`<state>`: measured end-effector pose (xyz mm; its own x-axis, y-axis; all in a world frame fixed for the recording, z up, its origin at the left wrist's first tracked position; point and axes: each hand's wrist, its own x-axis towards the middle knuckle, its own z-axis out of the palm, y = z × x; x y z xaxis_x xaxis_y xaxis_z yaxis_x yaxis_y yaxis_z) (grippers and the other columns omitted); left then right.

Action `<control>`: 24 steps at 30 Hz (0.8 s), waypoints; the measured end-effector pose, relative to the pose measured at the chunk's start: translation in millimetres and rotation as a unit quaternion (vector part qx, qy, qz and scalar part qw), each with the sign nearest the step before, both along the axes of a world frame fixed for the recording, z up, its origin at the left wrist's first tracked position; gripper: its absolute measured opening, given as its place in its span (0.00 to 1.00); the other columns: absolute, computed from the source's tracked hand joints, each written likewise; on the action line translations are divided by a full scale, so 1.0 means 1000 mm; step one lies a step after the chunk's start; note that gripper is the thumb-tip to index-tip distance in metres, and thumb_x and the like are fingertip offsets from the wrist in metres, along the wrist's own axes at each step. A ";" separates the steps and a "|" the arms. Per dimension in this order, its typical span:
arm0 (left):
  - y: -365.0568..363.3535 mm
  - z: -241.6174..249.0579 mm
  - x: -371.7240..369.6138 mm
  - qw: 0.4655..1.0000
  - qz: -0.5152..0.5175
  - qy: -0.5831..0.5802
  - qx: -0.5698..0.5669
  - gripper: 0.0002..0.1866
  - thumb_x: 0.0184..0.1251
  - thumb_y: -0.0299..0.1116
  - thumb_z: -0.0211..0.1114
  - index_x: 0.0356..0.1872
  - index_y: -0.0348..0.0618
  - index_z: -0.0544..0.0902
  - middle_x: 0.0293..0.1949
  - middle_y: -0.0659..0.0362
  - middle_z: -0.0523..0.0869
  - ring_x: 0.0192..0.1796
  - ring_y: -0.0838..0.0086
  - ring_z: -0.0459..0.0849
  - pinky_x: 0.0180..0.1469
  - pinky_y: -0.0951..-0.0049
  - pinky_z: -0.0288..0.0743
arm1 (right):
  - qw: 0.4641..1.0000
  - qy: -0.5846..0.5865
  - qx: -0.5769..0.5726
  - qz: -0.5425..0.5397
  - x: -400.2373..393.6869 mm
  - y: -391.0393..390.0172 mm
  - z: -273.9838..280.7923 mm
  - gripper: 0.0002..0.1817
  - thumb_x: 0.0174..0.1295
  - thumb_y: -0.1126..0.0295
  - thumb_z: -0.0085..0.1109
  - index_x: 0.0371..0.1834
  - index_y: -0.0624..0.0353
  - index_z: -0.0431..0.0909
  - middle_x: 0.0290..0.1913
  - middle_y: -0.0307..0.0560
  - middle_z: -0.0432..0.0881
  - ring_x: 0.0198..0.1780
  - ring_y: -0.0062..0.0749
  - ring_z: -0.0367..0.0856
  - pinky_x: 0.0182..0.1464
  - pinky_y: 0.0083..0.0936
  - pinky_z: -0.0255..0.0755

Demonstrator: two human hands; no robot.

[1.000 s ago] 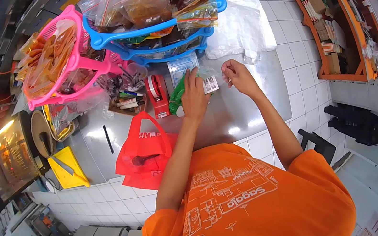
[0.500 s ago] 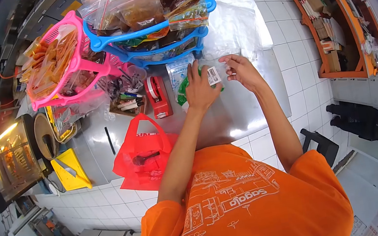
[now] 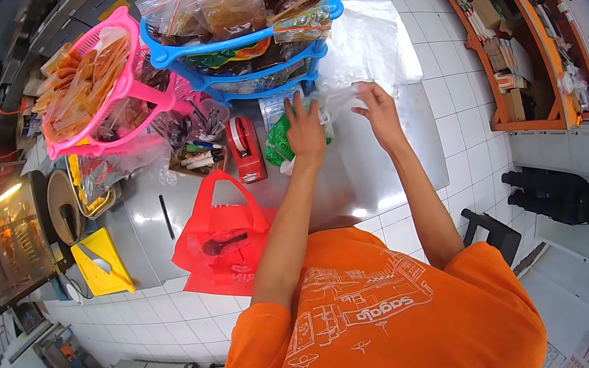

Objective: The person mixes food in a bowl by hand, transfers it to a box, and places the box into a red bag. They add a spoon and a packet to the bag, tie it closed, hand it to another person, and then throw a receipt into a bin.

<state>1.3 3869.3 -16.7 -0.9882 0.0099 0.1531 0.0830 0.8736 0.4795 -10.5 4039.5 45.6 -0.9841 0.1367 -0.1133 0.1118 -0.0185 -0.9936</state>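
My left hand (image 3: pixel 306 133) lies over a crumpled green plastic packet (image 3: pixel 279 143) on the metal table, its fingers spread and pressing down on it. My right hand (image 3: pixel 379 113) is to the right, with thumb and fingers pinched on thin clear plastic (image 3: pixel 340 99) that stretches between the packet and my fingertips. Whether the clear plastic comes out of the packet is hidden. A blue-and-white printed packet (image 3: pixel 273 108) lies partly under the green one. Just left of it stands a red tape dispenser (image 3: pixel 248 162).
Stacked blue baskets (image 3: pixel 244 42) and a pink basket (image 3: pixel 132 86) hold several filled zip bags. Clear plastic sheets (image 3: pixel 364 38) cover the table's far right. A red carry bag (image 3: pixel 200 235), a box of markers (image 3: pixel 202 159) and a yellow cutting board (image 3: pixel 102 275) are leftward.
My right hand has closed on the clear plastic and draws it taut. The green packet and my left hand have shifted slightly, and a white label on the packet is now mostly out of sight.
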 end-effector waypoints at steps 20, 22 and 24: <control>-0.220 0.290 0.203 0.968 0.203 -0.101 -0.110 0.38 0.46 0.35 0.83 0.62 0.45 0.75 0.57 0.52 0.79 0.53 0.50 0.83 0.47 0.54 0.80 | 0.810 0.241 -0.223 0.485 0.075 -0.107 0.255 0.12 0.67 0.67 0.54 0.44 0.64 0.81 0.41 0.51 0.81 0.40 0.40 0.81 0.42 0.33 0.74; -0.248 0.254 0.223 0.955 0.260 -0.133 -0.045 0.27 0.56 0.29 0.75 0.58 0.44 0.77 0.51 0.48 0.84 0.48 0.46 0.85 0.44 0.53 0.79 | 0.756 0.176 -0.123 0.619 0.102 -0.175 0.249 0.12 0.66 0.67 0.56 0.45 0.63 0.83 0.43 0.53 0.83 0.45 0.45 0.83 0.48 0.38 0.75; -0.260 0.251 0.225 0.957 0.274 -0.098 0.012 0.21 0.59 0.26 0.70 0.55 0.42 0.78 0.45 0.46 0.86 0.45 0.45 0.85 0.43 0.53 0.79 | 0.721 0.206 0.095 0.655 0.128 -0.238 0.192 0.12 0.68 0.70 0.51 0.45 0.62 0.84 0.47 0.55 0.83 0.48 0.48 0.83 0.51 0.41 0.76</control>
<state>226.1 3609.2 234.2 -0.8542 -0.5182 -0.0423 -0.4772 0.7492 0.4594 117.0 3801.9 237.5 -0.2272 -0.9659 0.1239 -0.3955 -0.0248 -0.9182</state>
